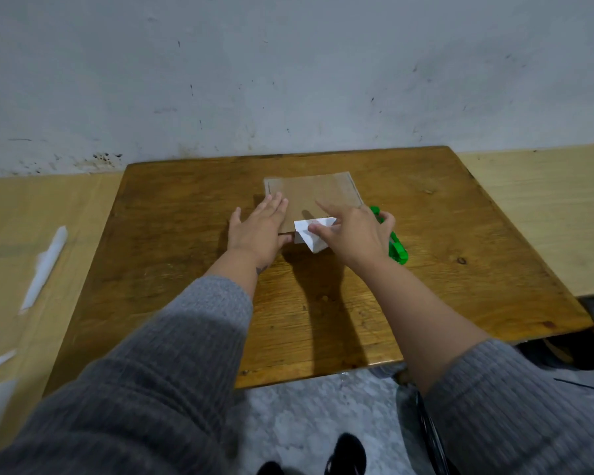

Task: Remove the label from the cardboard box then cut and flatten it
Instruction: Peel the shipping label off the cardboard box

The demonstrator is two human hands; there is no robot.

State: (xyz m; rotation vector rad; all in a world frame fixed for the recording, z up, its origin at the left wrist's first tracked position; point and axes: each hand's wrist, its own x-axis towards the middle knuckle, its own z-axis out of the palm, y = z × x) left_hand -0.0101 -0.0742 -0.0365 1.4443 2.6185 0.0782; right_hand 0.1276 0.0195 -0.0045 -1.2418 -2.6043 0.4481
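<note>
Cardboard box [318, 195] lies near the middle of the wooden table [460, 234], toward its far edge, top face up and looking low and shallow. I judge it light, stiff across the panel but easily creased at the folds, and likely to slide on the smooth tabletop unless pinned. The white label [312, 237] sits at the box's 6 o'clock edge, partly lifted and folded back on itself; it appears thin and liable to tear, so I would take it by the freed corner and draw it low along the surface.

Left hand [258, 229] rests flat on the box at its 8 o'clock corner, fingers [276, 204] extended and held close together, thumb splayed outward; it grasps nothing and seems to be pressing the box down.

Right hand [354, 234] covers the 4 o'clock corner. Its thumb tip rests on the label, its index finger points out across the cardboard, the remaining fingers curl loosely. I cannot tell whether the label is pinched or merely pressed.

Green cutter [396, 250] lies just beside the box at 4 o'clock, partly hidden beneath the right hand; contact is unclear.
</note>
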